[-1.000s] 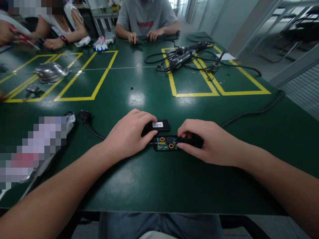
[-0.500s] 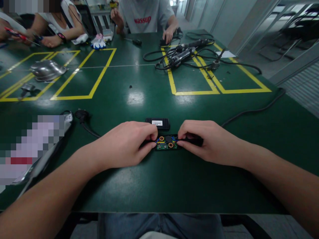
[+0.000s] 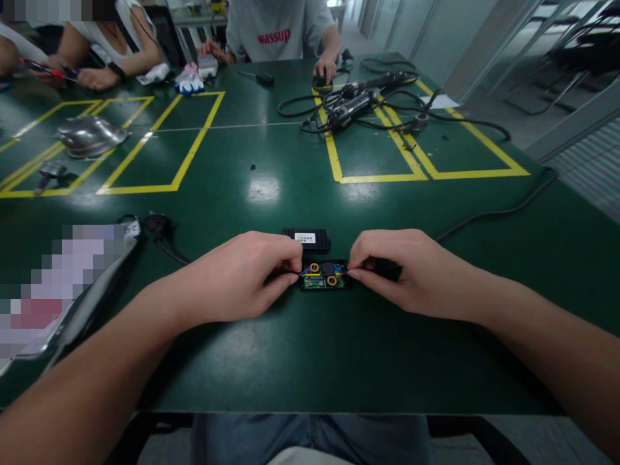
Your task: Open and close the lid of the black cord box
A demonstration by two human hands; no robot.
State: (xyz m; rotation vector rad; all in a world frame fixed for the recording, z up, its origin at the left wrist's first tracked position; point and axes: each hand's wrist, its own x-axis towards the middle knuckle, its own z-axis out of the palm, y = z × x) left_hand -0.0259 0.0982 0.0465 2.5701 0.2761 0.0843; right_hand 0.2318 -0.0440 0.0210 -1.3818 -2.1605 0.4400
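Observation:
A small green circuit board [image 3: 317,283] with copper coils and blue and yellow wires sits in an open black case on the table in front of me. My left hand [image 3: 247,274] pinches the black power cable at the case's left end, thumb against forefinger. At the opposite end, my right hand [image 3: 411,271] pinches the other black cable [image 3: 489,214] where its wires enter. Both cable ends are partly hidden by my fingers. Just behind the case lies its ribbed black cover [image 3: 320,243] with a white label.
A power plug [image 3: 157,226] and a plastic bag [image 3: 92,284] lie on the left. Farther back are a metal housing [image 3: 90,137], gloves [image 3: 190,81], a screwdriver [image 3: 261,79] and corded tools [image 3: 353,106] among yellow tape lines. Other people sit across the green table [image 3: 271,361].
My hands have moved slightly apart, so more of the wires at both ends of the case shows. Across the table, a person's hand has come down to a small box beside the gloves.

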